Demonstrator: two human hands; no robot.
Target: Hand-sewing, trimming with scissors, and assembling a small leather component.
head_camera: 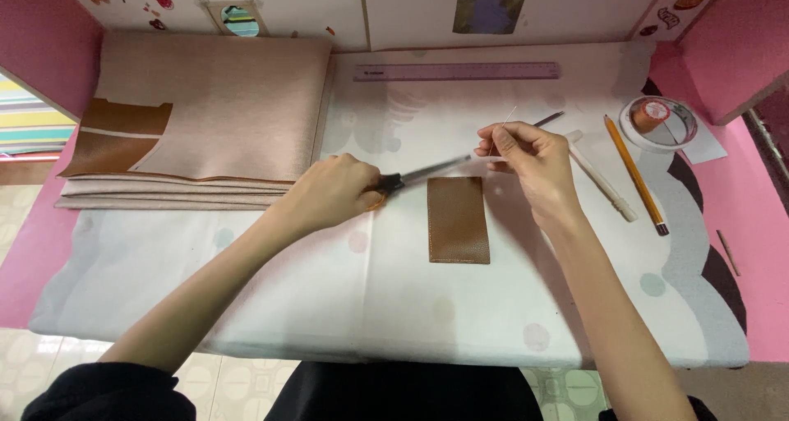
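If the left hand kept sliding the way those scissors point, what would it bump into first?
The left hand aims its scissors rightward and slightly up, toward the right hand, which pinches a thin thread. They would probably meet that thread or the fingers first, though height above the table is unclear.

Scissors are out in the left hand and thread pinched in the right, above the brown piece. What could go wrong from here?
1. The scissors in the left hand point toward the right hand; the fingers pinching the thin thread could likely get nicked.
2. The thread is barely visible, so the blades may miss it.
3. The brown leather rectangle lies loose just below and could be nudged.
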